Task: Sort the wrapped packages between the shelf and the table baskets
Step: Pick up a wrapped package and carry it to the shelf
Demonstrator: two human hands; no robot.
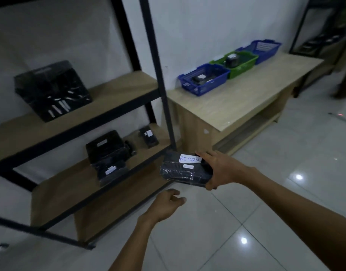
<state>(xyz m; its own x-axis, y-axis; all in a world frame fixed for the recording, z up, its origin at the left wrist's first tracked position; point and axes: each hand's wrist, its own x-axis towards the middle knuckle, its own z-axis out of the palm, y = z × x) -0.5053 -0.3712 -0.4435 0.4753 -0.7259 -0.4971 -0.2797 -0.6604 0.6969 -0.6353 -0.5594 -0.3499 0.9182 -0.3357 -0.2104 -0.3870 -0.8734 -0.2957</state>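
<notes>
My right hand (221, 170) grips a black wrapped package (182, 172) by its right end, in front of the shelf's lower right corner; a white label on it reads "RETURN". My left hand (166, 204) hangs below it with loosely curled fingers and holds nothing. Several black wrapped packages (107, 153) lie on the lower shelf board, and a large one (52, 89) sits on the board above. On the wooden table (246, 100) stand three baskets in a row: a near blue basket (204, 79), a green basket (236, 64) and a far blue basket (264, 48).
The black metal shelf frame (162, 75) has an upright post between me and the table. Glossy white floor tiles (266, 212) spread to the right. Another dark rack (315, 36) stands at the far right behind the table.
</notes>
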